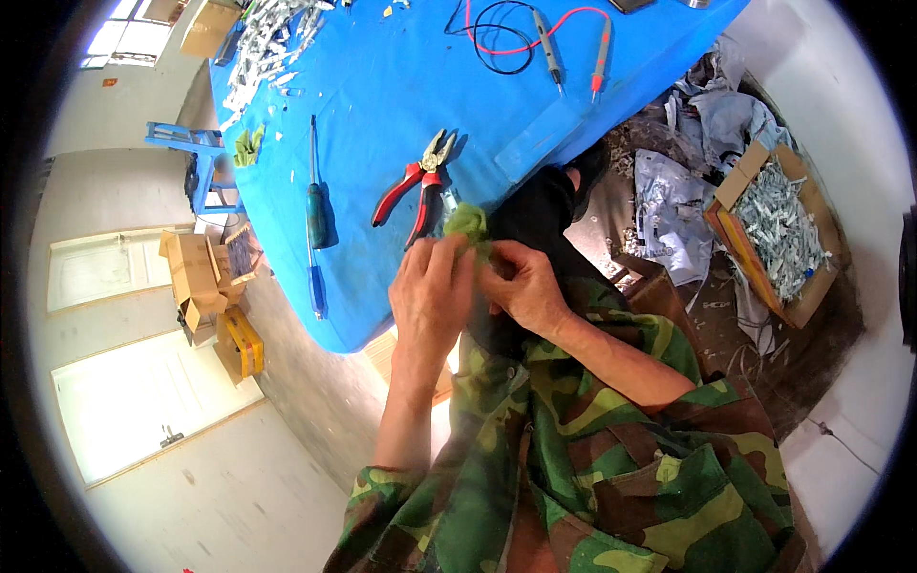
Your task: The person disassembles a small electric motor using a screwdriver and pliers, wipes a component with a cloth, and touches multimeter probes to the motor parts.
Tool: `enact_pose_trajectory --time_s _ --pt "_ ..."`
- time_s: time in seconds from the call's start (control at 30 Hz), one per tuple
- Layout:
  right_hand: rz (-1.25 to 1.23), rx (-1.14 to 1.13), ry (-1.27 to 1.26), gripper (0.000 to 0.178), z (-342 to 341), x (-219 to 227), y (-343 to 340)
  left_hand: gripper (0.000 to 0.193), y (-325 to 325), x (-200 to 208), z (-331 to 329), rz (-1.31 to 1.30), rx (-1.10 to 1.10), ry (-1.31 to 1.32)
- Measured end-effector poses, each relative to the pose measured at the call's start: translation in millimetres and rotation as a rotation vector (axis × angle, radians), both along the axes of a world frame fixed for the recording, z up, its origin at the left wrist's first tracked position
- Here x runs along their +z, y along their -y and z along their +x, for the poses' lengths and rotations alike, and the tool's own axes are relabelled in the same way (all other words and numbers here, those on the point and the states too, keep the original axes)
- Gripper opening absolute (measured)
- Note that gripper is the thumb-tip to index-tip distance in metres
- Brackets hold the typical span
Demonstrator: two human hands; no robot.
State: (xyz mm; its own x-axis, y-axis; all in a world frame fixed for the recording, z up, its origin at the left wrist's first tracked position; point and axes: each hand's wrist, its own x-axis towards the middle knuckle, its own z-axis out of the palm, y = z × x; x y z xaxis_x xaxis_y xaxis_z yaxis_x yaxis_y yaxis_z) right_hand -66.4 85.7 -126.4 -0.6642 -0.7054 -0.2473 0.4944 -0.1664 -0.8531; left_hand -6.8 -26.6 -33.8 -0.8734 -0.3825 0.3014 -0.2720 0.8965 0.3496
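Observation:
My left hand (pixel 432 291) and my right hand (pixel 523 288) meet at the near edge of the blue-covered table (pixel 382 105). Both are closed, fingertips pinched close together at a crumpled green cloth (pixel 466 222), which is partly blurred. A small pale, clear-looking piece (pixel 449 199) shows at the cloth's far side; whether it is held in the cloth I cannot tell. Just beyond my left hand lie pliers (pixel 420 186) with red and black handles, jaws pointing away. To their left rest a screwdriver with a teal handle (pixel 316 212) and one with a blue handle (pixel 316 291).
Test probes (pixel 547 53) with red and black leads lie at the far right of the table. Many small pale parts (pixel 272 48) are heaped far left, near another green cloth (pixel 248 146). A carton of similar parts (pixel 783 229) stands right, beside plastic bags (pixel 673 215). A blue stool (pixel 201 167) stands left.

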Motion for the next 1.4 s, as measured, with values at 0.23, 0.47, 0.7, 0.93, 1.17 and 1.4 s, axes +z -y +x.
enact_pose_trajectory --time_s 0.23,0.47,0.7,0.93,1.17,1.4 --pt "0.114 -0.035 -0.056 0.025 0.7 18.8 1.3 0.01 20.8 -7.7 -29.9 -0.133 0.02 -0.082" --pt "0.03 0.102 0.003 0.036 -5.6 30.7 -9.7 0.015 34.1 -10.1 -30.2 -0.08 0.027 -0.117" --pt "-0.126 0.097 0.064 0.041 0.0 12.7 -12.1 0.016 1.2 14.5 6.8 0.11 -0.046 0.008" --pt "0.028 0.08 -0.1 0.04 -2.0 25.0 -13.7 0.015 1.2 -1.9 6.0 -0.052 -0.051 0.005" --pt "0.186 0.125 -0.249 0.043 -5.5 39.1 -14.4 0.012 24.7 0.1 -23.4 -0.202 0.02 0.042" --pt "0.157 0.113 -0.221 0.04 -4.8 38.4 -14.0 0.012 25.5 9.3 -17.2 -0.018 0.051 -0.072"
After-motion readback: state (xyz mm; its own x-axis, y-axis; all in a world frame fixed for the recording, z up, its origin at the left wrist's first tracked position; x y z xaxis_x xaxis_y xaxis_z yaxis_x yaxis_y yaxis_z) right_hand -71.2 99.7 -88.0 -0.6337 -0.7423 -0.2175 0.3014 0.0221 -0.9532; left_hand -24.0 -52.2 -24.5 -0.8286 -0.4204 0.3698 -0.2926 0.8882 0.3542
